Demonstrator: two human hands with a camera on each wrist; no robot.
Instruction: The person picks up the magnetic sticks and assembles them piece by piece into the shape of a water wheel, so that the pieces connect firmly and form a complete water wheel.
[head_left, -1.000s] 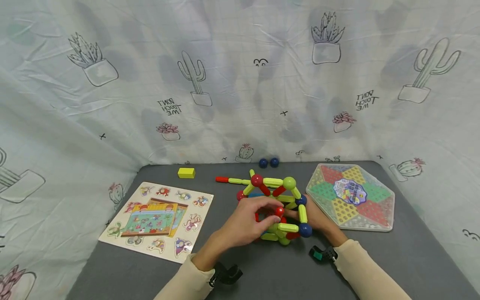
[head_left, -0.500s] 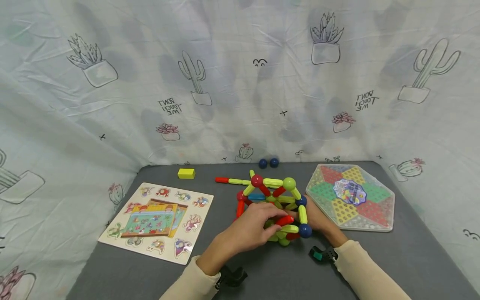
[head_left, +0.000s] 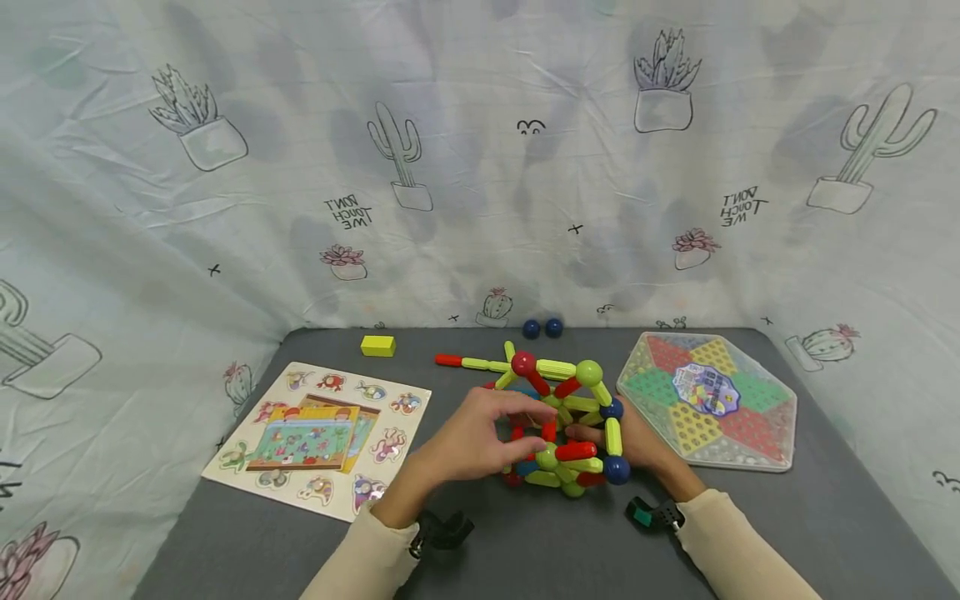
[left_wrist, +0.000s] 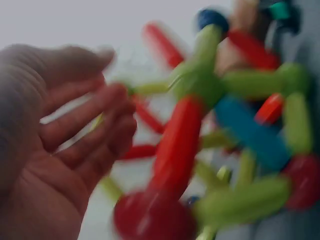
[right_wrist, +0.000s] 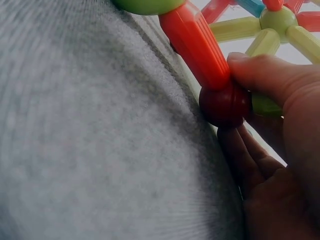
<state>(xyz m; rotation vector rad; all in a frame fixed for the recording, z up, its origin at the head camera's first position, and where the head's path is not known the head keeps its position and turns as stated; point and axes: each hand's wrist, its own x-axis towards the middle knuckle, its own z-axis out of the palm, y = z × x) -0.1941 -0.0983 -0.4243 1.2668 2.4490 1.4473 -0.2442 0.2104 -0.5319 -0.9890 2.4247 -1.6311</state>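
Note:
A frame of magnetic rods and balls [head_left: 588,372] stands on the grey table, built in red, yellow-green and blue. My left hand [head_left: 476,437] is just left of its near side, thumb and fingers apart; the left wrist view shows nothing held in them. A red rod [head_left: 576,451] sticks out from a yellow-green ball [head_left: 547,456] at the front, its other end free. At the frame's right side, my right hand [head_left: 637,437] grips low down. In the right wrist view, its thumb and fingers hold around a dark red ball [right_wrist: 225,104] and the adjoining yellow-green rod.
Behind the frame lies a line of rods [head_left: 480,364] with a red end. Two blue balls [head_left: 542,328] sit at the back edge. A yellow block [head_left: 378,346] and a picture puzzle board [head_left: 300,492] are left; a hexagonal Chinese checkers box [head_left: 757,379] is right.
My left hand brought the red rod down to the front yellow-green ball, let go of it and drew back left. The right hand keeps its hold; the head view shifted slightly.

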